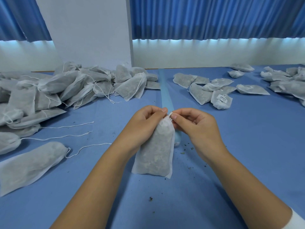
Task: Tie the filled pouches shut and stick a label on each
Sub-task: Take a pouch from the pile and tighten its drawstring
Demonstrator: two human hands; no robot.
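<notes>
A white mesh pouch [155, 154] filled with grey-green dried matter stands upright at the middle of the blue table [231, 146]. My left hand [145, 123] grips its gathered neck from the left. My right hand [194, 124] pinches the drawstring at the pouch's top from the right, thumb and forefinger together. A light blue label strip [165, 91] runs away from the pouch toward the far edge, partly hidden behind my hands.
A big heap of filled pouches [49, 90] with loose strings covers the left side. One large pouch [31, 164] lies near left. Labelled pouches [221, 98] lie at the right, more at the far right [283, 80]. Dark crumbs dot the cloth.
</notes>
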